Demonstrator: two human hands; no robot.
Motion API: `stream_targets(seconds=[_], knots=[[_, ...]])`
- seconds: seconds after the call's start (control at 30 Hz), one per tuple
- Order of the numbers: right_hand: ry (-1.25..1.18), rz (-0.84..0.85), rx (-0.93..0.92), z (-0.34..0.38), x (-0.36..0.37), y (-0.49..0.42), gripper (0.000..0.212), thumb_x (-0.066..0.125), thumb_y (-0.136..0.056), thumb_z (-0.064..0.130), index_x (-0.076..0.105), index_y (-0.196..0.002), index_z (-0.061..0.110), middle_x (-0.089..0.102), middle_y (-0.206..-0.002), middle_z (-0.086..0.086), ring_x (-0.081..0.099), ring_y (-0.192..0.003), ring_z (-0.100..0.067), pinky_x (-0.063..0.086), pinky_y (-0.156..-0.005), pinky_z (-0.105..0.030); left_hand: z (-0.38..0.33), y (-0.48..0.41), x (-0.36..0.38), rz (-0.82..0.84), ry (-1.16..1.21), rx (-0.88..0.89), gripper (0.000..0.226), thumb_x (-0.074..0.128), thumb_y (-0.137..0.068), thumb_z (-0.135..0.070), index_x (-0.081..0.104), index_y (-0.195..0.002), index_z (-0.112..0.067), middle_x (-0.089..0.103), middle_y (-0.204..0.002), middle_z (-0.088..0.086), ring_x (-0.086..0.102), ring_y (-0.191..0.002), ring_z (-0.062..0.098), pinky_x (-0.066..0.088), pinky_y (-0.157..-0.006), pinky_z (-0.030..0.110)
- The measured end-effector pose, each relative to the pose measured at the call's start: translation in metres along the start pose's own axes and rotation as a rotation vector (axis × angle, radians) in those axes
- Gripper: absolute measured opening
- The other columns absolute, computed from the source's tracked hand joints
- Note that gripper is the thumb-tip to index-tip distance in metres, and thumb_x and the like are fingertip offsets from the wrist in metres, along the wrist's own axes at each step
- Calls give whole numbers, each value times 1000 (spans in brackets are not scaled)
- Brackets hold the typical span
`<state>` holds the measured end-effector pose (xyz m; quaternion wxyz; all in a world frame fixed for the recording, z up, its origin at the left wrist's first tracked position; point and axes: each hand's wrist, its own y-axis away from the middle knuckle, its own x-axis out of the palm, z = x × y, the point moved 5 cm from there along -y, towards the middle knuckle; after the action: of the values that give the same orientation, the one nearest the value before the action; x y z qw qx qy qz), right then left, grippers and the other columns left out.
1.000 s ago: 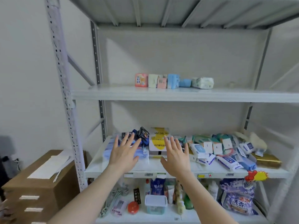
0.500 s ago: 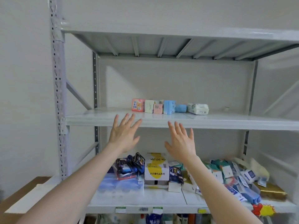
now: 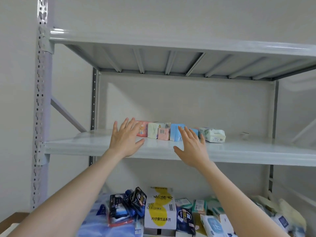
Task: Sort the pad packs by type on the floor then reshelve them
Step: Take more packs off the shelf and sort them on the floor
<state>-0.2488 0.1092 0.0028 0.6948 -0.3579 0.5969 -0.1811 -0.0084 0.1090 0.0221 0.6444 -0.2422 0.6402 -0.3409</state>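
A short row of small pad packs stands at the back of the grey middle shelf (image 3: pixel 82 144): a pink pack (image 3: pixel 143 128), a cream pack (image 3: pixel 153 132), a small pink pack (image 3: pixel 163 133), a light blue pack (image 3: pixel 175 132) and a white-green soft pack (image 3: pixel 213 134). My left hand (image 3: pixel 125 139) is raised flat, fingers spread, just in front of the pink pack at the row's left end. My right hand (image 3: pixel 192 146) is spread too, covering part of the blue pack and what stands behind it. Neither hand holds anything.
The shelf below holds a jumble of goods: dark blue packets (image 3: pixel 130 205), a white and yellow box (image 3: pixel 160 207), white-blue pouches (image 3: pixel 213 224). An upper shelf (image 3: pixel 171 44) spans above. The perforated steel upright (image 3: pixel 40 117) stands at left, the wall behind it.
Both hands rose from the lower shelf up to the middle shelf and now reach toward the row of packs. The view tilted upward with them.
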Motion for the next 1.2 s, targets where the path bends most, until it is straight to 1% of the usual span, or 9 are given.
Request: stream_targets(seconds=[0.1, 0.27, 0.4, 0.63, 0.77, 0.87, 1.0, 1.1, 1.2], knots=[[-97, 44, -16, -8, 11, -35, 76, 49, -92, 52, 9, -153, 30, 16, -161, 2, 13, -148, -18, 5, -119, -50, 15, -28, 16, 4, 56, -21, 73, 42, -91, -62, 15, -153, -34, 12, -163, 1, 7, -150, 22, 5, -119, 55], [-195, 112, -37, -17, 28, -94, 78, 56, -90, 50, 14, -153, 30, 31, -156, 2, 29, -142, -23, 19, -116, -47, 39, -75, 51, 47, 168, -61, 81, 49, -86, -66, 18, -152, -32, 15, -162, 2, 10, -150, 23, 7, -118, 55], [-271, 166, -64, -28, 47, -139, 80, 60, -89, 49, 16, -152, 31, 30, -156, 2, 30, -142, -23, 26, -115, -48, 55, -109, 84, 75, 248, -100, 85, 54, -82, -67, 19, -152, -33, 18, -161, 2, 13, -149, 23, 9, -117, 55], [-408, 259, -130, -57, 82, -229, 80, 69, -84, 43, 26, -150, 31, 37, -152, -4, 34, -139, -21, 29, -114, -39, 73, -180, 139, 131, 346, -116, 89, 63, -80, -63, 19, -152, -33, 26, -158, 0, 23, -145, 24, 18, -115, 56], [-456, 358, -171, -67, 107, -279, 78, 72, -81, 44, 32, -146, 34, 43, -146, -1, 37, -136, -16, 30, -112, -35, 81, -216, 170, 292, 523, -135, 100, 69, -74, -65, 16, -153, -34, 25, -158, 2, 25, -144, 23, 25, -116, 45], [-464, 482, -209, -69, 131, -313, 75, 74, -80, 43, 37, -144, 34, 47, -143, 0, 37, -138, -14, 32, -109, -30, 92, -243, 187, 412, 551, -157, 100, 75, -73, -58, 17, -152, -38, 26, -157, 0, 28, -143, 19, 29, -112, 35], [-450, 658, -255, -65, 164, -346, 72, 75, -79, 42, 41, -142, 35, 48, -143, 4, 37, -137, -11, 31, -113, -34, 108, -269, 207, 574, 582, -176, 101, 83, -70, -47, 20, -149, -46, 27, -157, -6, 24, -145, 17, 26, -116, 39], [-440, 784, -270, -64, 187, -359, 67, 77, -79, 37, 45, -138, 36, 49, -142, 6, 39, -135, -9, 32, -114, -35, 118, -280, 226, 720, 586, -182, 101, 84, -72, -39, 20, -150, -43, 26, -158, -5, 19, -147, 18, 25, -117, 38], [-426, 888, -299, -64, 208, -368, 60, 78, -78, 27, 52, -132, 35, 52, -139, 9, 40, -134, -8, 28, -116, -34, 122, -283, 250, 855, 628, -202, 104, 85, -71, -35, 19, -151, -41, 24, -158, -5, 22, -146, 17, 21, -119, 36]])
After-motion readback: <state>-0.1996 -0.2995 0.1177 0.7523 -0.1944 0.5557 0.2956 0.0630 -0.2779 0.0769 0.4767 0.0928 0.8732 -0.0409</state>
